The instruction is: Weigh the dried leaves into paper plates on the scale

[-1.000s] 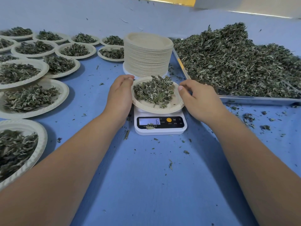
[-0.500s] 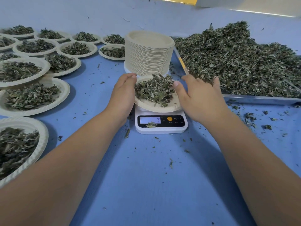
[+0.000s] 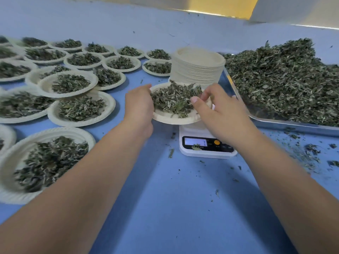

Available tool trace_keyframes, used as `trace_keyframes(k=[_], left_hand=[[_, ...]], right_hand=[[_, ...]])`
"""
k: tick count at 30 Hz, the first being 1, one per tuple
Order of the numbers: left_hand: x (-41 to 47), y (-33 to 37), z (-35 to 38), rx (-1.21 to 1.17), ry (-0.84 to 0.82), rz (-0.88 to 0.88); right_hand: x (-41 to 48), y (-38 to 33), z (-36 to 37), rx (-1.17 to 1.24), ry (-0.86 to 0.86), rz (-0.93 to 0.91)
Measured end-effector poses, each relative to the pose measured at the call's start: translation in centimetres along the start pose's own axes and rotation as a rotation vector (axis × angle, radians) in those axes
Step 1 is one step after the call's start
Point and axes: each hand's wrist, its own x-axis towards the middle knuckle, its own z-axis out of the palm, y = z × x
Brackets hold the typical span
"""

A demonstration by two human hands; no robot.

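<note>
Head view: leaf-filled paper plate (image 3: 166, 118) between gripping left hand (image 3: 140, 105) and right hand (image 3: 218, 114).

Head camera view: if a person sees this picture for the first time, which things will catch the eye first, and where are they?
First the two hands, left hand and right hand, holding a paper plate of dried leaves at the centre, shifted left over the white scale. On the right a metal tray holds a large heap of loose leaves. On the left, many filled plates cover the blue table, with a stack of empty plates behind the scale.
</note>
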Motion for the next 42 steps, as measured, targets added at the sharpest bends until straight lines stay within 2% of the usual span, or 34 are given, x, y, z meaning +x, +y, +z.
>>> trace_keyframes(k=[4,8,12,16,20,25,32,35,42], left_hand=[[-0.5,3.1,-4.6,-0.012,0.151,0.029],[-0.5,6.6,-10.4,0.029,0.305,0.053],[-0.5,8.7,-16.7,0.134,0.403,0.150],[-0.5,9.4,-22.1,0.269,0.510,0.232],[-0.8,9.2,-25.4,0.555,0.609,0.283],[-1.5,8.8,-27.5,0.856,0.580,0.345],[-0.8,8.1,-27.7,1.098,0.531,0.421],[-0.5,7.9,-26.6,1.139,0.511,0.507],[-0.6,7.0,-20.0,1.074,0.406,0.658]], right_hand=[[0.6,-4.1,1.3,0.121,-0.233,-0.073],[0.9,-8.3,3.6,0.120,-0.451,-0.235],[1.4,-12.8,7.7,0.137,-0.434,-0.357],[1.3,-16.7,12.4,0.133,-0.515,-0.402],[0.8,-19.2,15.7,0.054,-0.560,-0.479],[0.4,-20.2,17.7,0.002,-0.586,-0.497],[0.6,-19.9,18.2,-0.055,-0.630,-0.433],[0.6,-19.5,17.4,-0.004,-0.621,-0.444],[0.9,-16.2,14.5,0.176,-0.458,-0.405]])
